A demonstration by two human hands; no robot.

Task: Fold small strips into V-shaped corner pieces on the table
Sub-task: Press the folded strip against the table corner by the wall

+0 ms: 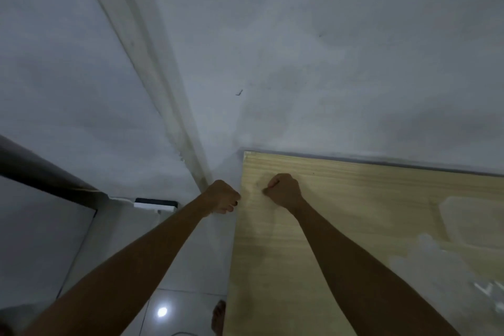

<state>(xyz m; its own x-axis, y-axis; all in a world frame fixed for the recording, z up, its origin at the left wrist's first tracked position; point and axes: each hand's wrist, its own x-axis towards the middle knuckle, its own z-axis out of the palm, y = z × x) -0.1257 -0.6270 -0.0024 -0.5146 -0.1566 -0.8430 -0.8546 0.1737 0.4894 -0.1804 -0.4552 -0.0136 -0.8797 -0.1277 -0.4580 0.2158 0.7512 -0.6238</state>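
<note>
No strip can be made out; if one is present it lies hidden between the fists at the far left corner of the table. Right hand curled tight over the pale, grained wood; left hand fisted just off the edge; whether either holds anything cannot be told. Risk: a small piece pinched this near the edge may slip to the glossy tiled floor; dim light may skew the crease.

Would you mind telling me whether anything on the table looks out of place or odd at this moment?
Yes: no strip is clearly visible. Both hands, left and right, are closed into fists at the far left corner of the wooden table, the left one off its edge. Pale, blurry patches lie at the right.
</note>
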